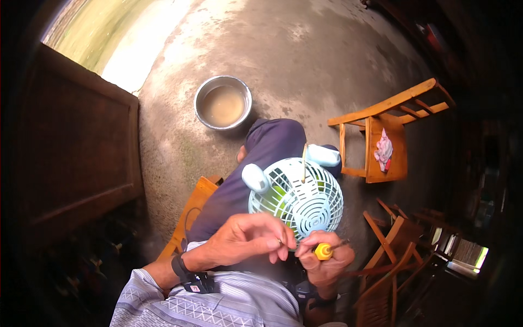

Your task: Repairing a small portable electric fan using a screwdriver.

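Observation:
A light blue round fan (321,210) with a slotted cage lies across my lap. Its two rounded feet (256,179) point away from me, and green blades show through the slots. My left hand (248,240) is at the cage's near edge, thumb and fingertips pinched around a tiny dark piece (280,241) too small to name. Beside it, my right hand (327,259) is closed around a screwdriver (323,251) with a yellow handle; its dark shaft sticks out to the right. Those right fingertips are close to the fan's rim; contact cannot be made out.
A metal basin (200,111) of cloudy water stands on the concrete floor ahead. To the right is a wooden chair (399,147) with a pinkish crumpled cloth (383,150) on its seat. Folded wooden furniture (389,245) stands nearer on the right. A dark wooden door (81,141) is at left.

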### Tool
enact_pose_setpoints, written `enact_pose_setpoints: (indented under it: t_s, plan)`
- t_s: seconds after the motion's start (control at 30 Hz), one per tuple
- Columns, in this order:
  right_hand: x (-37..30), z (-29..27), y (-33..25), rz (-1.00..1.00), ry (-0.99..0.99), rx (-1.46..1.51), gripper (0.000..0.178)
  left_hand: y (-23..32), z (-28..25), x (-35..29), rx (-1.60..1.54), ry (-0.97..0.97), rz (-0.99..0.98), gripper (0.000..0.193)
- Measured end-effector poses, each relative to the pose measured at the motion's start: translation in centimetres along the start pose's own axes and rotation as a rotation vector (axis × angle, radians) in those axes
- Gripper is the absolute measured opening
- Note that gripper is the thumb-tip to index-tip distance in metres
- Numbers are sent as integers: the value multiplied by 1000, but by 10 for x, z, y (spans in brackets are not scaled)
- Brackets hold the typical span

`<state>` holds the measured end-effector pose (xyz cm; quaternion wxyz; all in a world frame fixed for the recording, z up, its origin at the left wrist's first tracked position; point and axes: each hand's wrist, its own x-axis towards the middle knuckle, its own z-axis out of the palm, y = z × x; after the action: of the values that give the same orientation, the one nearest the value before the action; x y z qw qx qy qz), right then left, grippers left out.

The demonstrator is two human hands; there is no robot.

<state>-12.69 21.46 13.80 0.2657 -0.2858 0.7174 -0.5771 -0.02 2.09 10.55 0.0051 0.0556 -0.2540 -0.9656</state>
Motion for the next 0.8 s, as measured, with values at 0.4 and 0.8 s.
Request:
enact_pose_setpoints:
  t_s: [0.4, 0.8]
  plan:
    - [13, -61, -45, -195, -276, -526, 41, 13, -2, -5, 270, 221, 73, 13]
    - [13, -58, -47, -244, -272, -544, 42, 14, 5, -7, 521, 215, 93, 13]
